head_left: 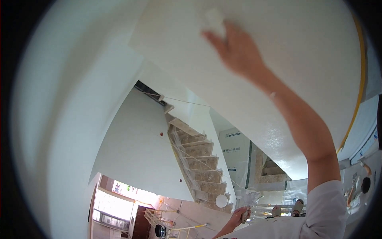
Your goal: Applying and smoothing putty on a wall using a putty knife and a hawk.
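Observation:
My right hand (239, 49) is raised on an outstretched arm against the broad white surface (278, 71) overhead. Its fingers close round a small pale flat block (215, 19), blurred by motion, which lies at or very close to that surface; its exact kind is unclear. Low in front of my body, my left hand (241, 216) is curled round a small brownish object, mostly covered by the fingers. A white smear marks my right wrist.
Below, a stone staircase (205, 163) with plastic sheeting descends beside a white wall (139, 139). My feet (296, 207) stand high on a slatted platform (262, 211). Yellow scaffold poles (187, 228) and a dark bucket (160, 230) are lower left. Another person (363, 187) is at far right.

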`<control>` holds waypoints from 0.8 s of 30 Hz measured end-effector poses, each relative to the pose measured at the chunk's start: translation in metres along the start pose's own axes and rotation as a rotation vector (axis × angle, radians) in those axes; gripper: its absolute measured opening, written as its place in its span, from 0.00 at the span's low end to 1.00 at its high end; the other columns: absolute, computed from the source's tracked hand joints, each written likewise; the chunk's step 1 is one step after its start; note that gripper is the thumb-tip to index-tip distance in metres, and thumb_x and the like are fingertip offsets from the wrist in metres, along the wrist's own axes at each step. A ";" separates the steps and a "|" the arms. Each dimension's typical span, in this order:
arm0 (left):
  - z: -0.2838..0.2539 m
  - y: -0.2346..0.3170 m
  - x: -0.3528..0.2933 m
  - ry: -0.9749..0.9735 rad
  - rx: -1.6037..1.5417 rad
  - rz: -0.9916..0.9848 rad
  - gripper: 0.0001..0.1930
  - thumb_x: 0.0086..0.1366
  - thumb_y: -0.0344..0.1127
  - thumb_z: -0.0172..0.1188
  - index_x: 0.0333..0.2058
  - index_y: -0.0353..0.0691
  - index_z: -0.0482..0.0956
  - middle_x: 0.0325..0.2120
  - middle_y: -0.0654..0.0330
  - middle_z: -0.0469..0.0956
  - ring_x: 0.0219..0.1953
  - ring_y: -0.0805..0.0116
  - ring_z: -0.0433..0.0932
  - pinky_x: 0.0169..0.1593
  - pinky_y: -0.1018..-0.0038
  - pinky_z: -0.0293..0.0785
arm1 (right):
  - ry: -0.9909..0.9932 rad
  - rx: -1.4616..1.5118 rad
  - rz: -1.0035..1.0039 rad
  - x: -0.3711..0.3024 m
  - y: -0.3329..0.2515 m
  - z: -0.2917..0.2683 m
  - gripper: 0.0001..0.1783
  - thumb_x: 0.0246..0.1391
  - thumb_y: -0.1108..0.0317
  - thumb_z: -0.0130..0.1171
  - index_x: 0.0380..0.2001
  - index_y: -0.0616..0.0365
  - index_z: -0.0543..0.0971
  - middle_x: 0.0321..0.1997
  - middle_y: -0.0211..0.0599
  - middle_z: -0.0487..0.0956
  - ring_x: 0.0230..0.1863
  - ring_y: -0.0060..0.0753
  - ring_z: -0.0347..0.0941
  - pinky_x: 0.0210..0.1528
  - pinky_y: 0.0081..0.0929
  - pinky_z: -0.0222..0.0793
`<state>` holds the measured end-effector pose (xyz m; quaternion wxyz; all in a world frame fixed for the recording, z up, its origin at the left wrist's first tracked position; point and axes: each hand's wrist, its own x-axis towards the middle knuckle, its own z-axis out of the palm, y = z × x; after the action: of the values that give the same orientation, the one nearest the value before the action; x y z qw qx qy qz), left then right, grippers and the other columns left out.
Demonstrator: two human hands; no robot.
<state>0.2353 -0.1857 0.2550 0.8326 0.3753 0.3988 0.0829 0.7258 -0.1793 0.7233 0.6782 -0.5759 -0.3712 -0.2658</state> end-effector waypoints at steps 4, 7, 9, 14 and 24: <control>-0.007 -0.012 0.000 -0.022 -0.037 0.018 0.16 0.69 0.43 0.53 0.44 0.35 0.75 0.32 0.58 0.77 0.31 0.70 0.75 0.35 0.75 0.73 | -0.386 -0.023 0.025 -0.094 -0.006 0.050 0.30 0.59 0.43 0.52 0.42 0.65 0.71 0.23 0.50 0.76 0.24 0.52 0.75 0.24 0.44 0.69; -0.011 -0.020 -0.011 0.051 -0.042 0.058 0.16 0.68 0.44 0.54 0.42 0.35 0.76 0.31 0.59 0.77 0.30 0.71 0.75 0.34 0.76 0.73 | -0.489 -0.010 0.009 -0.211 0.054 0.058 0.28 0.58 0.46 0.54 0.43 0.65 0.72 0.27 0.50 0.77 0.24 0.52 0.75 0.24 0.44 0.69; -0.020 -0.029 -0.024 0.169 0.022 0.072 0.17 0.68 0.45 0.53 0.40 0.34 0.77 0.30 0.58 0.77 0.30 0.71 0.75 0.33 0.76 0.72 | -0.656 -0.077 0.090 -0.314 0.093 0.037 0.28 0.54 0.47 0.59 0.43 0.63 0.72 0.28 0.47 0.79 0.29 0.50 0.77 0.29 0.42 0.71; -0.093 -0.082 -0.058 0.344 0.135 0.081 0.18 0.67 0.44 0.51 0.40 0.33 0.77 0.27 0.57 0.77 0.27 0.69 0.75 0.33 0.73 0.73 | -1.388 -0.527 0.670 -0.558 0.180 -0.102 0.33 0.56 0.44 0.53 0.47 0.67 0.72 0.40 0.63 0.77 0.34 0.62 0.76 0.37 0.53 0.71; -0.153 -0.148 -0.109 0.704 -0.315 -0.149 0.17 0.66 0.44 0.58 0.40 0.32 0.78 0.28 0.55 0.78 0.21 0.70 0.75 0.24 0.74 0.74 | -1.681 -1.078 1.196 -0.685 0.198 -0.439 0.32 0.55 0.42 0.54 0.36 0.69 0.76 0.24 0.55 0.79 0.29 0.47 0.81 0.31 0.41 0.74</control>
<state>0.0272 -0.2524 0.1570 0.6961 0.1615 0.6686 0.2059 0.5686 -0.6164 0.0261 -0.0972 -0.8678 -0.2120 0.4387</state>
